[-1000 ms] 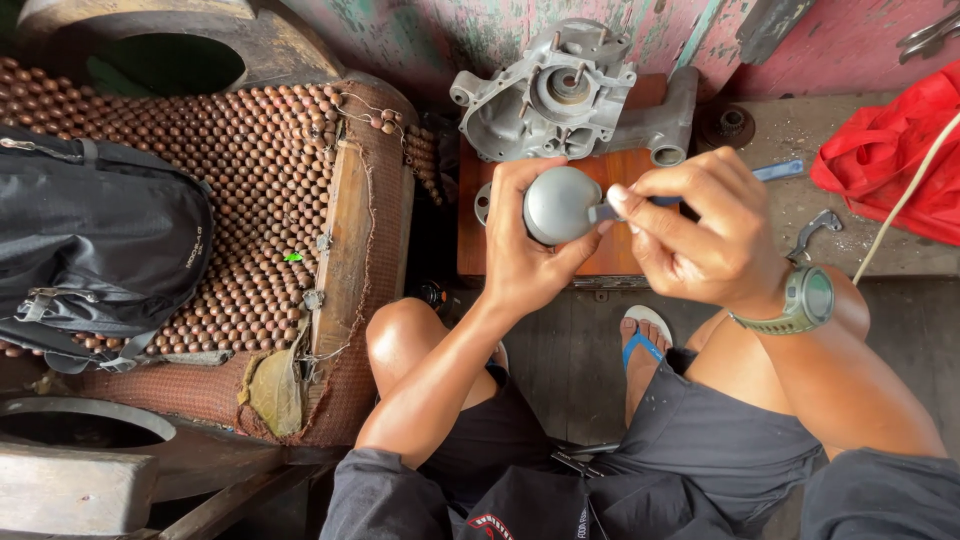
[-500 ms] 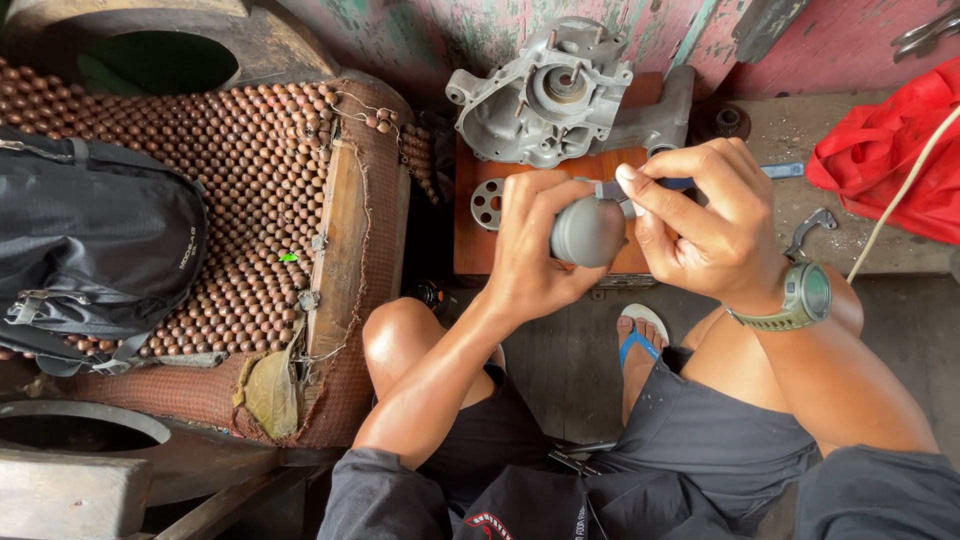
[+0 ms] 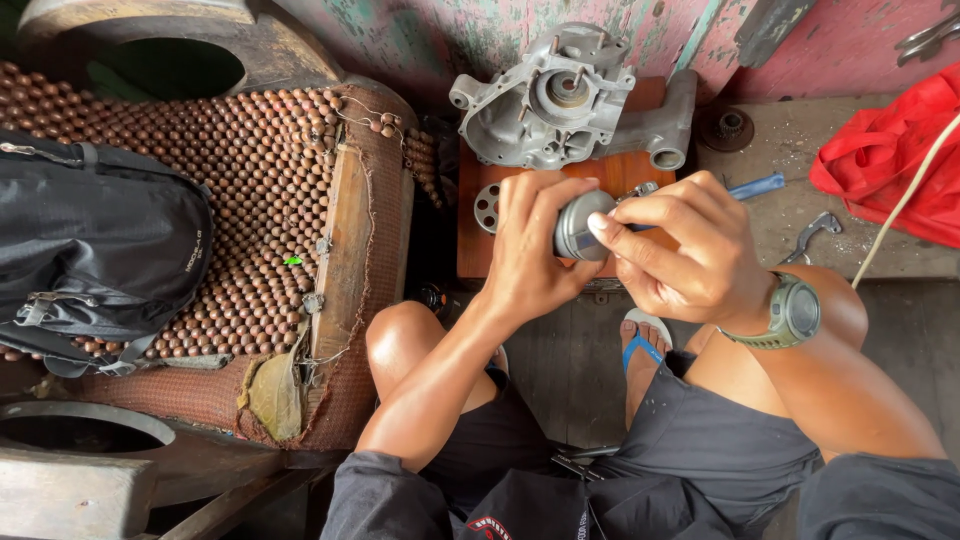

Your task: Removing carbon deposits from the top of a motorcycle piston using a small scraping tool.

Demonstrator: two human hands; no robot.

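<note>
Grey metal cylinder [image 3: 578, 226]: gripped in left hand [image 3: 535, 245]; right hand [image 3: 680, 255] closed around blue-handled tool [image 3: 755, 186] at its end; engine casing [image 3: 560, 100] behind

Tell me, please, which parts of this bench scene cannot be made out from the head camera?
- Grey round part, head view: mostly hidden by the left hand and right hand.
- Blue-handled tool: its working end is hidden behind the right hand.
- Perforated disc: partly covered by the left hand.
- Red bag: cut off by the right edge.

Hands [image 3: 620, 250] hide most of the grey cylinder [image 3: 580, 226]
</note>
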